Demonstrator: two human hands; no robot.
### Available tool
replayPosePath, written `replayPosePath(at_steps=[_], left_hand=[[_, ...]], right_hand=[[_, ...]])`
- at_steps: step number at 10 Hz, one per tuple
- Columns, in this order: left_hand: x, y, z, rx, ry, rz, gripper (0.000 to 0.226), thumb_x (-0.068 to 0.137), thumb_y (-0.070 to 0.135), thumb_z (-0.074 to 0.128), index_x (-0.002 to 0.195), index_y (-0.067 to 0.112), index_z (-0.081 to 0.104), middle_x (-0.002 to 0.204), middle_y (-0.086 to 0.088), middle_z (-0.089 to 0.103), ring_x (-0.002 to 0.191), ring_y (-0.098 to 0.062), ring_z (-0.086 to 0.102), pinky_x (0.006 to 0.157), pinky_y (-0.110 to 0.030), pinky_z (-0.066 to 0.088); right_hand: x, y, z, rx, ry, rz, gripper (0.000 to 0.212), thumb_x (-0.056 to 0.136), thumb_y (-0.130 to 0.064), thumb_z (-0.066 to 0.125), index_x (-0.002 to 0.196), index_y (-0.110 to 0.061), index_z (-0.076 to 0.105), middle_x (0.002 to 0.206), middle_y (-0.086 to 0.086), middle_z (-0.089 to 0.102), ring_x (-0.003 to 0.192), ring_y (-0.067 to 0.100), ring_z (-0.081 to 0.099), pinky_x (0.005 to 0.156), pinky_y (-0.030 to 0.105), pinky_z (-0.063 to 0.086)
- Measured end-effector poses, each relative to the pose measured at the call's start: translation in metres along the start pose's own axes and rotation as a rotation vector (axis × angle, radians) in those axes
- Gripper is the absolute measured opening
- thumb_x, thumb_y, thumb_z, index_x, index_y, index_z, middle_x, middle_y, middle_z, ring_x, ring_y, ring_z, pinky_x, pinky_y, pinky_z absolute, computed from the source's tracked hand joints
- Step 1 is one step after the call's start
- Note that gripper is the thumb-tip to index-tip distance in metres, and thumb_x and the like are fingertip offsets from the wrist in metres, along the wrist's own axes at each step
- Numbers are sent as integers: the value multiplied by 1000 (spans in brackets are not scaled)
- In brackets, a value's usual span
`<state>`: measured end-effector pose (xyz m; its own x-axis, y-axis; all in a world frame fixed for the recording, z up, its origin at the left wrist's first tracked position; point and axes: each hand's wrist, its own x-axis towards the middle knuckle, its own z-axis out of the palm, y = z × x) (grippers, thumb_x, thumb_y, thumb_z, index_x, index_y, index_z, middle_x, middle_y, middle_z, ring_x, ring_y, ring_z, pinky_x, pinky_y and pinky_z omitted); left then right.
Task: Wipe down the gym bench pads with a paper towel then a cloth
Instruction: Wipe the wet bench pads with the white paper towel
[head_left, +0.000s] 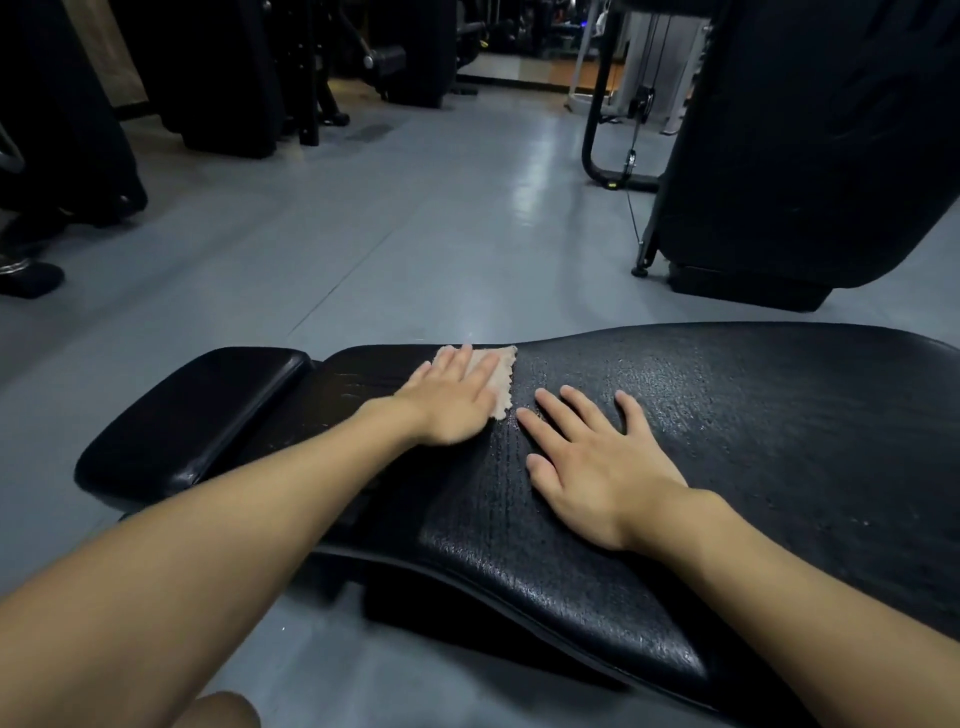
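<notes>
Cloth (503, 382) mostly hidden under flat left hand (453, 402); material unclear.

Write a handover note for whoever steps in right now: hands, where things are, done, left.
Left hand: flat, palm down, pressing the beige cloth onto the long bench pad, near its far edge.
Right hand: empty, fingers spread, resting flat on the same pad beside the cloth.
Small end pad: to the left, nothing on it.
Paper towel: not in view.
Done: cannot tell how much has been wiped; the pad by the hands looks glossy, maybe damp.
Left: probably the rest of the long pad to the right, then the small end pad.
</notes>
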<state>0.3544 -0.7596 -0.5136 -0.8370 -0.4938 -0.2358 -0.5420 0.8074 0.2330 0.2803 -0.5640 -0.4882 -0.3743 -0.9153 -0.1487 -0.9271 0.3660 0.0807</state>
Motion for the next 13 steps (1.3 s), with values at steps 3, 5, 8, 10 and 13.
replayPosePath(at_steps=[3,5,8,10,13], left_hand=[[10,-1,-4,-20,4,-30,58,102,42,13,155,32,-6,164,-4,-13,150,-21,-14,120,-41,-7],[-78,-3,17,-14,20,51,56,104,41,13,154,33,-10,162,2,-18,148,-14,-21,121,-37,-9],[-181,-3,34,130,48,62,61,96,49,-1,152,33,-18,160,2,-25,146,-16,-27,121,-42,-9],[-154,-1,34,78,44,52,59,96,52,-2,151,36,-19,162,3,-19,148,-16,-22,121,-38,-8],[-22,-26,4,-43,11,-40,57,102,45,11,155,36,-7,164,0,-14,149,-19,-17,120,-40,-9]], right_hand=[[1,-2,-1,6,-3,2,90,71,-56,-20,157,-36,1,167,-8,-5,152,13,-9,118,58,-7],[0,0,-3,-4,-24,17,59,100,-50,5,157,-36,0,166,-9,-7,152,12,-10,119,56,-8],[2,-5,-12,-62,-11,10,61,98,-50,4,157,-35,6,167,-6,-2,153,16,-9,116,62,-9],[14,-22,-4,16,-47,-27,57,101,-52,9,156,-41,1,167,-8,-7,152,20,-12,117,61,-9],[16,-23,-1,-29,-28,-27,57,101,-50,7,157,-39,-2,166,-7,-9,152,20,-12,116,63,-8]])
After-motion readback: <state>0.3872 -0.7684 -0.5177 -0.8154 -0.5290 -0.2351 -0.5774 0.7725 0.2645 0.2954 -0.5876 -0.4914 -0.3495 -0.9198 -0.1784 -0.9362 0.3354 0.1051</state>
